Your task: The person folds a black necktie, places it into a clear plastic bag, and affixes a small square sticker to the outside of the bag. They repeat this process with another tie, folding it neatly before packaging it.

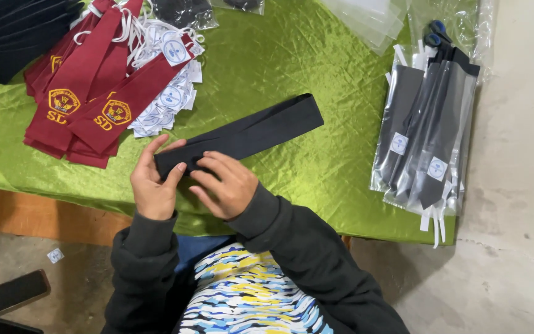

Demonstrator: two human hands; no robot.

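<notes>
1. The left hand (152, 185) holds the narrow end of a dark necktie (248, 133); its grip is closed on this end, with the thumb on top and the fingers curled around the edge.
2. The right hand (227, 182) rests just beside the left hand, and its fingers press on the same narrow end, so its grip is also closed on the dark necktie.
3. The dark necktie lies flat on the green satin cloth (279, 55) that covers the tabletop, and its wide end points up and away from the hands.
4. Left of the dark necktie lies a pile of maroon neckties (88, 99) with yellow embroidered emblems.
5. Just beside this pile, between it and the dark necktie, is a heap of small white round-printed labels (168, 99).
6. Well to the right of the dark necktie lies a stack of grey neckties packed in clear plastic bags (428, 136).
7. Above this stack lie empty clear plastic bags (372, 18).
8. Below the tabletop, on the floor left of the person, lies a black phone (15, 291).
</notes>
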